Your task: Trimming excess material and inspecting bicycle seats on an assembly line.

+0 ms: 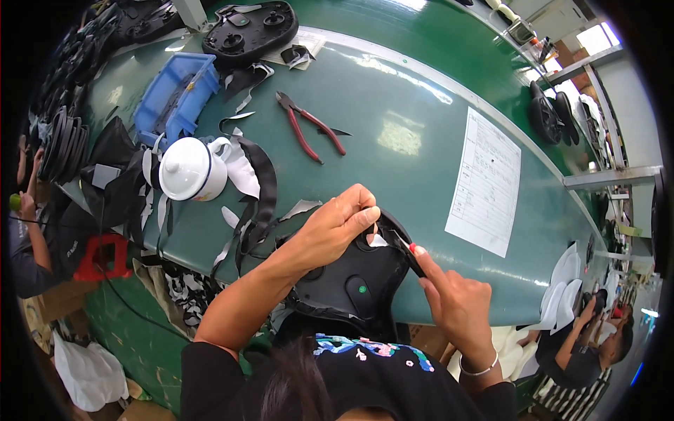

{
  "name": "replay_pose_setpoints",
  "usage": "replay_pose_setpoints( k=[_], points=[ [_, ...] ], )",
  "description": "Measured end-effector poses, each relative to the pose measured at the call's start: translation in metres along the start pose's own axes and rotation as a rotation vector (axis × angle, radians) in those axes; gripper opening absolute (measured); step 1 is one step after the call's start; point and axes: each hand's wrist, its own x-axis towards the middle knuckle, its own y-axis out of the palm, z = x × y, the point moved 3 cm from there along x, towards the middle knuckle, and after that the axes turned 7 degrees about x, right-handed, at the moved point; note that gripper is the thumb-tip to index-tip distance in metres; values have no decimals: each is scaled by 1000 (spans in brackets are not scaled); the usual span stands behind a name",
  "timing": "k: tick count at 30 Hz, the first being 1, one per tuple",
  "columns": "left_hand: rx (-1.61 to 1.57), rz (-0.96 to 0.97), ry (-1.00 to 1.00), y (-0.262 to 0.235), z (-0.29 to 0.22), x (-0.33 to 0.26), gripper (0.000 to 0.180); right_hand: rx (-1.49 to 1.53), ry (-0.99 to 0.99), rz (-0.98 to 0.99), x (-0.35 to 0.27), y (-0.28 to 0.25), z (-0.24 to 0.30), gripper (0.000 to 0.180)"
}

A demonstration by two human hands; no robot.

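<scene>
A black saddle (pixel 361 278), underside up with a green dot on it, lies at the table's near edge in front of me. My left hand (pixel 344 222) is closed in a pinch over its far rim, on what looks like the edge of the black cover; the fingertips partly hide it. A bit of white backing (pixel 378 241) shows just beside those fingers. My right hand (pixel 453 291) grips a thin-bladed knife (pixel 400 241) with red at its handle, the index finger stretched along it. Its blade meets the saddle's right rim.
Red-handled cutting pliers (pixel 298 130) lie beyond my hands. Leftward are a white lidded enamel mug (pixel 188 170), a blue bin (pixel 173 98) and black offcut strips (pixel 261 186). Another saddle base (pixel 250 31) sits far left, a printed sheet (pixel 484 184) right. People work at both sides.
</scene>
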Motion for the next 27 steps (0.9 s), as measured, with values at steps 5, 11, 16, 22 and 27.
replay_pose_setpoints(
  k=[5, 11, 16, 22, 27],
  points=[
    [-364, -183, -179, -3, 1, 3, 17, -113, -6, -8, -24, 8, 6, 55],
    [-464, -273, -184, -12, 2, 1, 18, 281, 21, -101, -34, 4, -15, 54],
    [-333, -229, -187, -4, -1, 0, 18, 140, -104, -174, 15, 3, -8, 53],
    [-730, -360, -179, -19, 5, 2, 22, -128, -159, -18, 17, 4, -1, 55],
    [-833, -163, -45, -27, 1, -5, 21, -58, -141, -22, 15, 13, -15, 56]
  ],
)
